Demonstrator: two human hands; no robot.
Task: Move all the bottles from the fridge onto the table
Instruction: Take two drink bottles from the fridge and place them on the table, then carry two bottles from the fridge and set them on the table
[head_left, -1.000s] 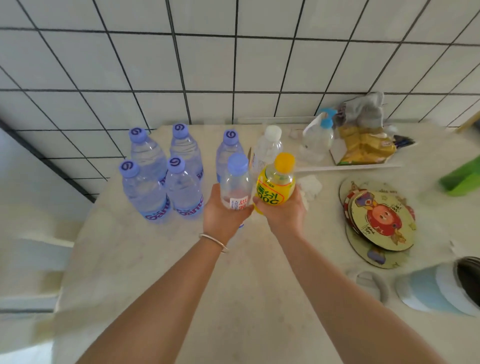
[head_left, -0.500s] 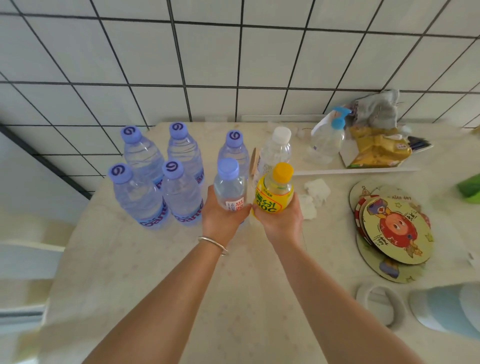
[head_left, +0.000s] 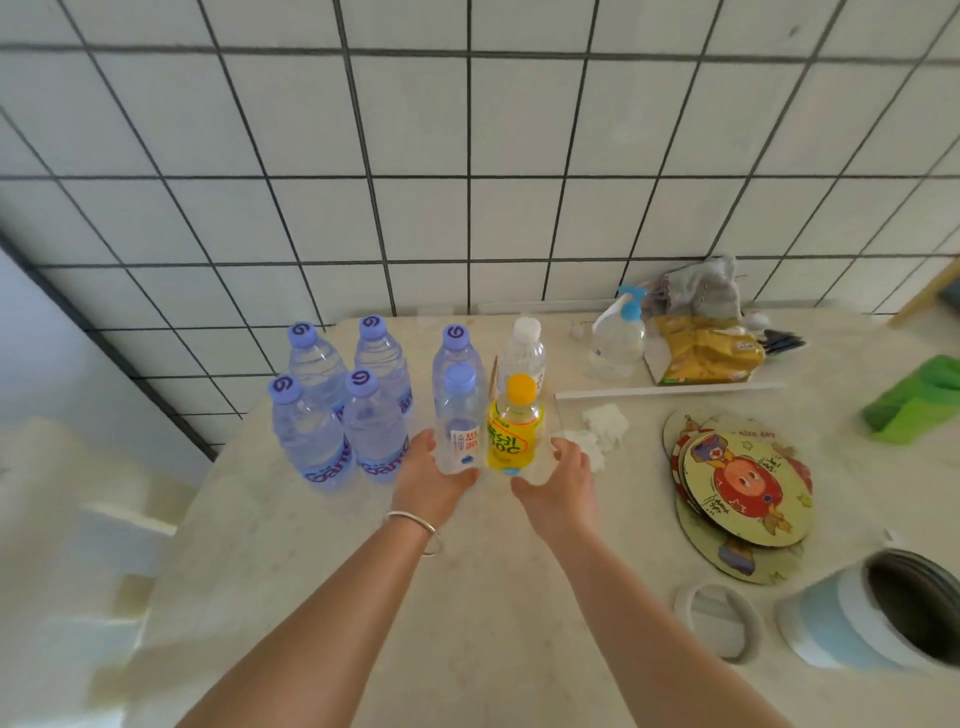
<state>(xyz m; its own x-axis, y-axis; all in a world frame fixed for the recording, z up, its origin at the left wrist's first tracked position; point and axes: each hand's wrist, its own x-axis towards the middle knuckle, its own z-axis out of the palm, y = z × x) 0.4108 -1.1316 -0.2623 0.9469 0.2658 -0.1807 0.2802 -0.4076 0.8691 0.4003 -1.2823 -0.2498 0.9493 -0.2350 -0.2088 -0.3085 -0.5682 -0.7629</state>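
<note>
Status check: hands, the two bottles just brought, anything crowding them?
Left hand on clear bottle. Right hand open beside yellow bottle. Both standing on table. Tissue close right.

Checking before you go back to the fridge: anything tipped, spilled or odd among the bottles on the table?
Nothing stands out. All eight bottles stand upright, caps on, no spill visible. The left hand is around the clear bottle; the right hand is open beside the yellow drink bottle. Only a crumpled tissue lies loose nearby.
</note>
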